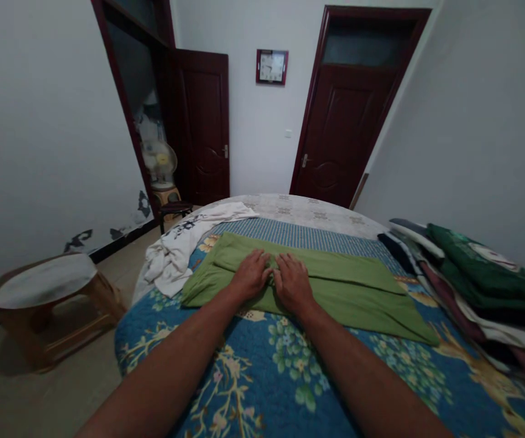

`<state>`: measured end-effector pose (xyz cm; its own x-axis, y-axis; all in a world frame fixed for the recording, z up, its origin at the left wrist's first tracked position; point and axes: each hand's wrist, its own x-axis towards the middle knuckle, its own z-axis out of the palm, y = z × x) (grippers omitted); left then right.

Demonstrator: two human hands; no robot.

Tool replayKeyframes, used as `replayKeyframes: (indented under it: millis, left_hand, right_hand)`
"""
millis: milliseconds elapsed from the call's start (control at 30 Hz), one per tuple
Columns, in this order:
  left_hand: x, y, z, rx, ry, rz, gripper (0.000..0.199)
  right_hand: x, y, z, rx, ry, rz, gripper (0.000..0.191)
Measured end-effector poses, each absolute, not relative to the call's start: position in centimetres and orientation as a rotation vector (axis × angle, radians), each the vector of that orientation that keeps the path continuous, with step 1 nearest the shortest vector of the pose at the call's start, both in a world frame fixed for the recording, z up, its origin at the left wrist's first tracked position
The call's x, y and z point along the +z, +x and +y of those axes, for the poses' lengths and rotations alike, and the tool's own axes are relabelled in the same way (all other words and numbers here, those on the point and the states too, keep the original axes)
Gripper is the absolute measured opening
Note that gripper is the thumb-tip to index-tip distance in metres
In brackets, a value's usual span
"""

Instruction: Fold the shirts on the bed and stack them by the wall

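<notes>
A pair of green trousers [353,295], or a similar long folded garment, lies stretched crosswise on the blue flowered cover, its two layers partly overlapping. My left hand [252,274] rests on the middle of the green cloth with fingers extended forward. Close beside it, my right hand [293,281] lies palm down on the same cloth, fingers also stretched out. The thumbs almost meet between the hands. Neither hand visibly grips the fabric. Part of the cloth is hidden under my hands and wrists.
A crumpled white garment [171,258] with dark print lies at the left edge of the round table. Folded clothes are stacked at right, a green one [481,267] on top. A wooden stool [45,286] stands on the floor at left. Two dark red doors are behind.
</notes>
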<state>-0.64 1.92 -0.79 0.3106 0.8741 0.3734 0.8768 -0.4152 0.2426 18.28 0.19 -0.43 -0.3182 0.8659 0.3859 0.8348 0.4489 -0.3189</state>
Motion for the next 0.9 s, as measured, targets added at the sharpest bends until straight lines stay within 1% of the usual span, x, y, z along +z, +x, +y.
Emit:
replayKeyframes:
  millis: [167,367,500,633,767,900]
  left_hand:
    - [-1.3,1.0,1.5,-0.428,-2.524,-1.756,0.058]
    - [-0.9,0.8,2.1,-0.289,-2.454,-1.765,0.06]
    - [-1.1,0.7,2.5,-0.246,-2.447,-1.76,0.066]
    - [-1.2,0.7,2.5,-0.233,-2.438,-1.779,0.07]
    - [-0.9,0.8,2.6,-0.206,-2.449,-1.799,0.07]
    - [-0.9,1.0,2.7,-0.208,-2.451,-1.842,0.07]
  right_hand:
    - [-0.7,18.8,0.6,0.195,-1.605,-2.242,0.06]
    - [-0.4,19.2,0.8,0.231,-1.55,-2.221,0.068]
    - [-0.4,21.3,1.1,0.241,-1.652,-2.183,0.076]
    - [-0.3,26.6,1.4,0.212,-1.854,-2.107,0.077]
    - [-0.1,34.4,1.1,0.131,-2.081,-1.973,0.077]
    - [0.3,41.8,0.1,0.022,-2.35,-1.697,0.07]
